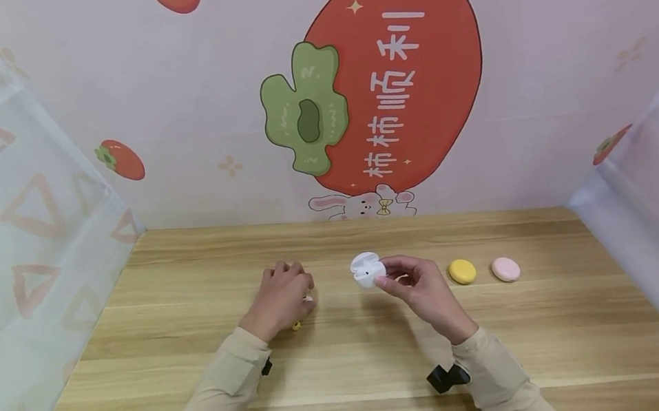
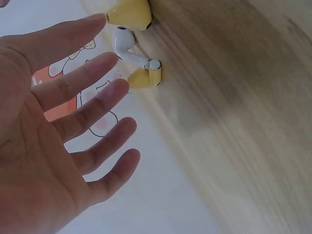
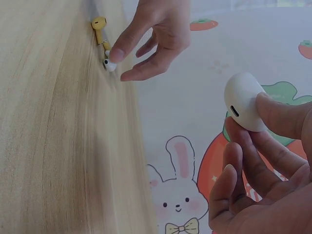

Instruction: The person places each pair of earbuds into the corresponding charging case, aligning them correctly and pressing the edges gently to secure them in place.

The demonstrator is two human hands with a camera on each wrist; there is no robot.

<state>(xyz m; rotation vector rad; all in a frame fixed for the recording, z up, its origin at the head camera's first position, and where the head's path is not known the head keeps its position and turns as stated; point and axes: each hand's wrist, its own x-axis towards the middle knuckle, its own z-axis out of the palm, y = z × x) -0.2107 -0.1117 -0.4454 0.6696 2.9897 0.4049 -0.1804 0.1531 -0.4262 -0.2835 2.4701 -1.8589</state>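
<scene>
My right hand (image 1: 422, 290) holds a white earbud case (image 1: 368, 272) above the table, its lid up, thumb on one side and fingers on the other. In the right wrist view the case (image 3: 243, 102) shows its rounded outside and a dark port slot. My left hand (image 1: 282, 298) hovers low over the loose earbuds, its fingers apart and gently bent. A white earbud (image 2: 124, 41) lies between two yellow earbuds, one yellow earbud (image 2: 132, 14) by the thumb and another yellow earbud (image 2: 145, 78) by the fingertips. In the right wrist view, my left thumb overlaps the white earbud (image 3: 109, 64).
A yellow round case (image 1: 462, 271) and a pink round case (image 1: 505, 269) sit closed on the wooden table (image 1: 353, 383), right of my right hand. Behind the table stands a printed backdrop (image 1: 207, 180), with pale sheets at both sides.
</scene>
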